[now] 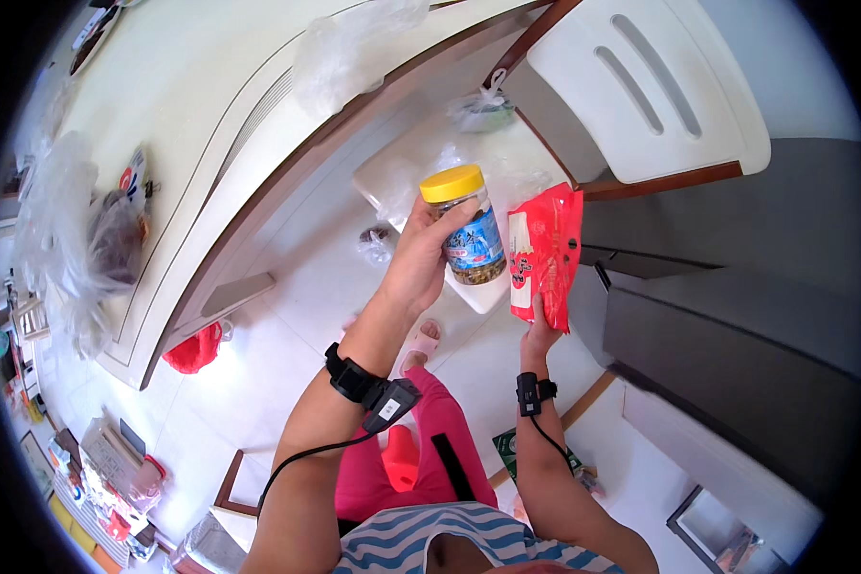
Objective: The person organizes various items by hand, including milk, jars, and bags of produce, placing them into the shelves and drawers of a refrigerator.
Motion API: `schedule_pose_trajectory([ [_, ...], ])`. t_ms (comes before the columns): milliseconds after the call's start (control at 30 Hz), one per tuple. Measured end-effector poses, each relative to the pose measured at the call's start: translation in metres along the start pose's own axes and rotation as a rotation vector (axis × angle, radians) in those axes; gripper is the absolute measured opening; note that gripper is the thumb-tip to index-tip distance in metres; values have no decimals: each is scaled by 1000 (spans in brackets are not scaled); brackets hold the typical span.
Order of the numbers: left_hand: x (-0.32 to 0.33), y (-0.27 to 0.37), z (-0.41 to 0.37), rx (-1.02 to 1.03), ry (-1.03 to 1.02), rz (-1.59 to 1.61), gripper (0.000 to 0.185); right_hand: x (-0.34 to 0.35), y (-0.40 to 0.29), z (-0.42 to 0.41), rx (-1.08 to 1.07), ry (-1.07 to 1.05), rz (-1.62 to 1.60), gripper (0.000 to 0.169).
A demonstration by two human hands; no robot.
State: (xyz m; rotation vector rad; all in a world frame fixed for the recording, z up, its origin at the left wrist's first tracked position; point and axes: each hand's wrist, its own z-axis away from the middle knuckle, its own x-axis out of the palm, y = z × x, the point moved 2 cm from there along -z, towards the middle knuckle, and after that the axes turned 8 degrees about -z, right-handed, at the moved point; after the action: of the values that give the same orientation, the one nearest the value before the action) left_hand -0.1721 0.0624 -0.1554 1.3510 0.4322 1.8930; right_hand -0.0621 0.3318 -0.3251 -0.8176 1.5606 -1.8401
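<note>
My left hand (422,251) is closed around a clear plastic jar (477,269) with a yellow screw lid and a blue label that bears writing. Dark dried bits show through its wall. My right hand (539,330) grips the lower end of a red plastic packet (556,244) that bears writing, just right of the jar. Both things are held up over the white seat of a chair (387,168), where clear plastic bags (516,179) lie. A tied clear bag (482,113) with something green in it sits farther back on the seat.
A long cream table (186,93) curves along the left, with crumpled plastic bags (61,237) and a dark bagged item (115,240) on it. The white chair back (646,86) stands at upper right, near a dark grey cabinet (732,330). A red bag (195,349) is on the floor.
</note>
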Motion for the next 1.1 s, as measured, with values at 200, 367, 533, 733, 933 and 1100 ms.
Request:
schedule_pose_trajectory([
  [200,-17,-24,17,-59,-11,4,50,-6,-3,29,11,49,-27,48],
  [367,-65,-74,29,-140,-136,44,47,-15,-4,53,37,104,-172,47],
  [533,-108,-154,52,-347,-292,-2,55,-29,2,82,36,183,-249,43],
  [733,-105,-220,54,-468,-423,54,61,-51,3,111,78,168,-226,45],
  [933,-99,-252,78,-473,-504,152,70,-73,-18,148,-14,113,110,34],
  [1100,-84,-220,138,-471,-633,221,64,-90,-66,196,-114,67,245,26],
])
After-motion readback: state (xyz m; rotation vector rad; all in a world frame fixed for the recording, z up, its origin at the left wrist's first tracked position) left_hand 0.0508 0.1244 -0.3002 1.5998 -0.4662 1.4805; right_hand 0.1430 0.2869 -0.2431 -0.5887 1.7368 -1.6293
